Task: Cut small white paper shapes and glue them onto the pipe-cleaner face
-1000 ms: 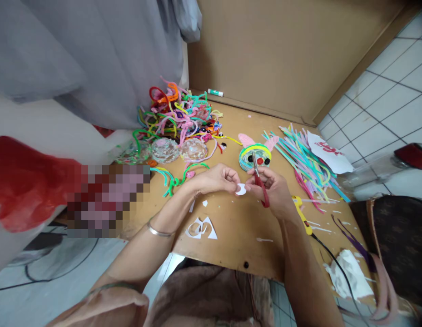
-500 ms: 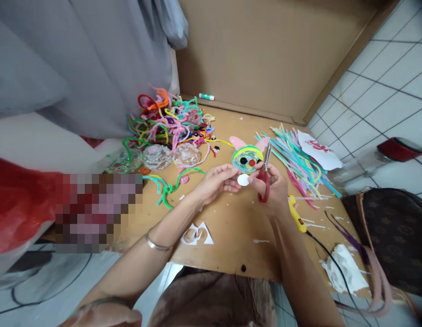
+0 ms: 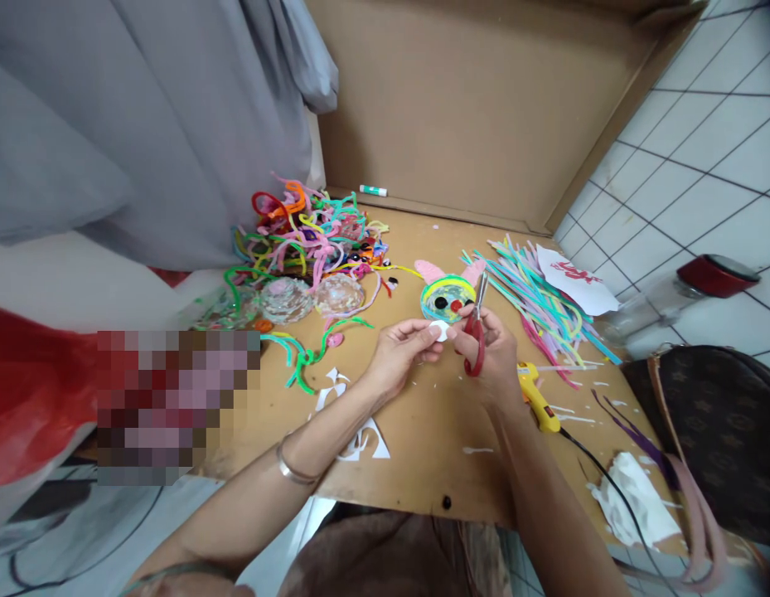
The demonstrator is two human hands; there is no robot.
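Observation:
A small white paper disc (image 3: 440, 332) is pinched between both hands. My left hand (image 3: 406, 352) is closed on its left edge. My right hand (image 3: 491, 348) touches the disc with its fingertips and also holds red-handled scissors (image 3: 475, 340), blades pointing up and away. Just beyond the hands lies a round yellow, green and blue craft face (image 3: 447, 290) with pink ears, black eyes and a red nose. White paper scraps (image 3: 375, 439) lie on the table beside my left forearm.
Tangled pipe cleaners (image 3: 310, 232) sit at the back left, straight ones (image 3: 534, 290) at the right. A yellow glue gun (image 3: 537, 398) is beside my right forearm. Further right are crumpled tissue (image 3: 636, 502) and a brown bag (image 3: 708, 439). A glue stick (image 3: 373, 191) lies at the back.
My left hand has moved right, onto the disc, and now covers part of it. More white scraps show on the table by my left forearm. The view has shifted slightly.

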